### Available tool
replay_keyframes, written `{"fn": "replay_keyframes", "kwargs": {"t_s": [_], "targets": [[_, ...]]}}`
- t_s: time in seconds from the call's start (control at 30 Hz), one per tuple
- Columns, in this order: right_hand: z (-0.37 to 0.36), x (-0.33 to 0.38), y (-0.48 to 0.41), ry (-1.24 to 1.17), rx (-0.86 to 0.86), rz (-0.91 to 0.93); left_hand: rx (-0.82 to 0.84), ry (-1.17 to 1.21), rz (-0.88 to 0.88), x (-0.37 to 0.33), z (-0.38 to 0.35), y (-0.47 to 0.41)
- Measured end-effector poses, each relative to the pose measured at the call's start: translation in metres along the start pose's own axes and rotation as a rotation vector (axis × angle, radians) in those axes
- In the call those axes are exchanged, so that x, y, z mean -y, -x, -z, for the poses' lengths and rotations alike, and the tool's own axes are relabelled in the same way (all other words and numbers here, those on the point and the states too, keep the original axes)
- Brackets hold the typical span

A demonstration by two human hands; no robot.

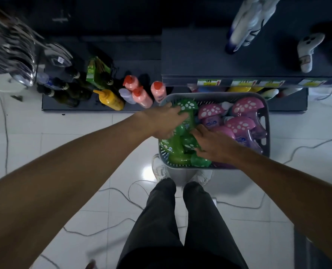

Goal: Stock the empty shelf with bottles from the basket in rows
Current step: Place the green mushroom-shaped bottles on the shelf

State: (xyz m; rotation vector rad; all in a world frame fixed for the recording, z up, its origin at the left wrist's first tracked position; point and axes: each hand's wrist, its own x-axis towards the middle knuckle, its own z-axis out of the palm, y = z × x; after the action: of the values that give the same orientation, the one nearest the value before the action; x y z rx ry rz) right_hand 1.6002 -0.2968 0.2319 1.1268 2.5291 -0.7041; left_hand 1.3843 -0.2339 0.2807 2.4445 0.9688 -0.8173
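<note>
While the basket [266,121] was full of green and pink bottles [239,125], you'd barely begun: your left hand [161,121] clasped a green bottle [188,105] at its left end, your right hand [213,142] touched another, grip unclear; the shelf [200,55] beyond held none.

hands: left hand [161,123] and right hand [213,144], both bare
forearms: left forearm [74,164] from 8 o'clock; right forearm [281,177] from 4 o'clock; bare throughout
trousers [180,220]: dark grey, loose, straight-legged; at 6 o'clock
shoes [160,170]: white laced trainers; just 12 o'clock of the cuffs

Pink bottles [241,126] crowd the basket's [266,121] right; dark shelf [209,55] overhangs behind.
</note>
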Motion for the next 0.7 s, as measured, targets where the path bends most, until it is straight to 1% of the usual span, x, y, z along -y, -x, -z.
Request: {"fn": "replay_keyframes", "kwargs": {"t_s": [0.1, 0.2, 0.3, 0.4, 0.53, 0.7], "targets": [[0.026, 0.000, 0.010, 0.040, -0.018, -0.014, -0.046, -0.012, 0.045, -0.009, 0.019, 0.016], [0.064, -0.001, 0.025, 0.109, -0.072, -0.026, -0.112, -0.089, 0.089, -0.018, 0.049, 0.036], [0.113, 0.004, 0.046, 0.156, -0.142, 0.007, -0.173, -0.130, 0.154, -0.025, 0.092, 0.061], [0.169, 0.008, 0.069, 0.231, -0.209, 0.034, -0.269, -0.163, 0.238, -0.032, 0.143, 0.090], [0.241, 0.014, 0.101, 0.196, -0.321, 0.037, -0.388, -0.216, 0.327, -0.039, 0.215, 0.126], [0.317, 0.020, 0.128, 0.167, -0.428, 0.042, -0.549, -0.187, 0.360, -0.043, 0.289, 0.161]]}}
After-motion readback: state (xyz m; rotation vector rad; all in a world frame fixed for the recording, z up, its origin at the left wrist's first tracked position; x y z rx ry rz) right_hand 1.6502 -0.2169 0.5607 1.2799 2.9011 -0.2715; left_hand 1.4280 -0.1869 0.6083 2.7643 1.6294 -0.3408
